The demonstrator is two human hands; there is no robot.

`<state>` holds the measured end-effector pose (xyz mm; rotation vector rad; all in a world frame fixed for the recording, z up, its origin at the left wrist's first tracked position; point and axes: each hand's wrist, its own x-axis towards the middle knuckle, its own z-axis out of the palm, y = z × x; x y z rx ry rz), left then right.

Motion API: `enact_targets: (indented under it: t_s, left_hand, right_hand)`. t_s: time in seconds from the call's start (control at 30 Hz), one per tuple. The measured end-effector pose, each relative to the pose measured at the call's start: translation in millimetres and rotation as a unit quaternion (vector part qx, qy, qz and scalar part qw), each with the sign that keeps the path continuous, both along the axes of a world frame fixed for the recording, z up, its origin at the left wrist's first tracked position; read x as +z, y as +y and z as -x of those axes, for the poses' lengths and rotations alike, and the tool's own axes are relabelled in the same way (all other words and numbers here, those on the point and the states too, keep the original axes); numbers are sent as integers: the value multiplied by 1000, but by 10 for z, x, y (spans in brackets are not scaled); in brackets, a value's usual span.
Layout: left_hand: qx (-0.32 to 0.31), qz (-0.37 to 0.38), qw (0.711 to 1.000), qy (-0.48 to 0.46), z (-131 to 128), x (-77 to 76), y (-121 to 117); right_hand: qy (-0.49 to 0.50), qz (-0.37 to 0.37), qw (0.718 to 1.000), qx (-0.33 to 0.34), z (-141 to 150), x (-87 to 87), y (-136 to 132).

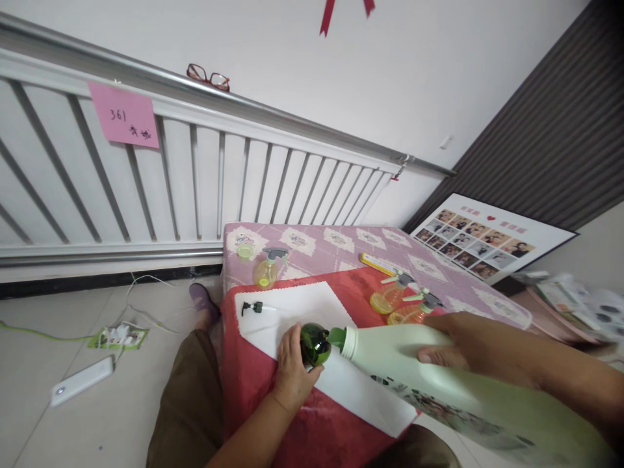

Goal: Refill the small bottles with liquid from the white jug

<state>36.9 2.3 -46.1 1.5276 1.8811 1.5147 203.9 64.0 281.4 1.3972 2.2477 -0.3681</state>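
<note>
My left hand [294,367] is wrapped round a small dark green bottle [314,344], holding it over a white cloth [312,305]. In my right hand [453,344] is a large pale green jug [404,348], tilted with its spout at the small bottle's mouth. Whether liquid is flowing cannot be made out. A black pump head [254,307] lies on the white cloth, left of the small bottle. Beyond it stands a clear spray bottle [266,270] with a little yellow liquid. Two more spray bottles, one yellow [389,296] and one orange [409,313], stand behind the jug.
The table has a purple patterned cover [316,244] under a red cloth [244,383]. A yellow-edged box [377,263] and a small green cap [245,249] lie on it. A white radiator [273,175] runs behind. A power strip [118,337] and white power bank [82,381] lie on the floor.
</note>
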Motion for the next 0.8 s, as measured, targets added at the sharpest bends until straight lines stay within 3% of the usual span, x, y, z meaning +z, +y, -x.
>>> enact_targets:
  t_s: [0.8]
  left_hand:
    - [-10, 36, 999, -26, 11, 52, -7]
  right_hand:
    - [5, -2, 1000, -3, 18, 18, -6]
